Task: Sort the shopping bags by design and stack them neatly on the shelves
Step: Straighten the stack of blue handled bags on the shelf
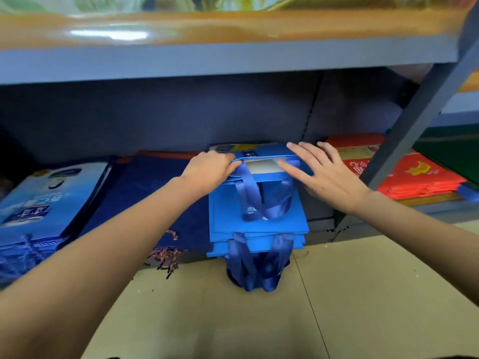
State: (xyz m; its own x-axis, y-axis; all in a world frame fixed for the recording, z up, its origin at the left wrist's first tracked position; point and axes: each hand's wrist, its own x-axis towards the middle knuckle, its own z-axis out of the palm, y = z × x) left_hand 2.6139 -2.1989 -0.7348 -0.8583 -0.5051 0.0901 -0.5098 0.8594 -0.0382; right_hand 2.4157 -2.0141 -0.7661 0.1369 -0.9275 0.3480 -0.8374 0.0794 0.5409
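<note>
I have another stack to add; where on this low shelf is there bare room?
Bare shelf shows only right of the bright blue bags, before the grey upright. Leftward, navy bags and light printed bags lie edge to edge; red bags fill the next bay.

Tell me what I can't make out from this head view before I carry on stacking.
- Left hand: its fingertips curl over the bright blue bag stack's top edge, hidden.
- Printing on that top bag: covered by both hands and the ribbon handles.
- Upper shelf contents: blurred, cut off by the frame's top.
- Red bags: partly behind the shelf post.
</note>
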